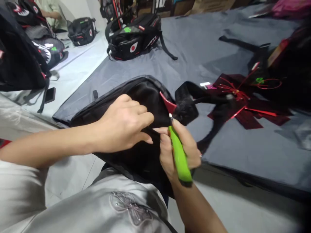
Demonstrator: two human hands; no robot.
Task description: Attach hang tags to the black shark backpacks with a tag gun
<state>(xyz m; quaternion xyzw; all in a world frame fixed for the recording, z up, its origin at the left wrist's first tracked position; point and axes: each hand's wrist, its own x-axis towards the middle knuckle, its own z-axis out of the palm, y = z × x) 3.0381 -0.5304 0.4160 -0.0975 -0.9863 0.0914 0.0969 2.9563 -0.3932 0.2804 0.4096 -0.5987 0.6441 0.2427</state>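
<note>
A black bag [143, 92] with a red-lined opening lies across my lap and the table's near edge. Over its dark fabric is my left hand [125, 123], knuckles up and fingers curled under. Its thumb stands a little apart from the index finger, and whatever the curled fingers hold is hidden. Close on its right, my right hand [166, 153] grips a bright green-handled tool [179, 155] with a dark neck, a pale tip pointing up and away, and a black butt end. The tool's exact kind is unclear.
Behind, a black backpack [133, 40] lies on the grey-covered table [194, 42]. More black bags [81, 30] and a phone [50, 94] rest on the white surface at left. Dark red shiny pieces [250, 118] and black straps [212, 129] spread at right. Another person's arm [51, 14] shows far left.
</note>
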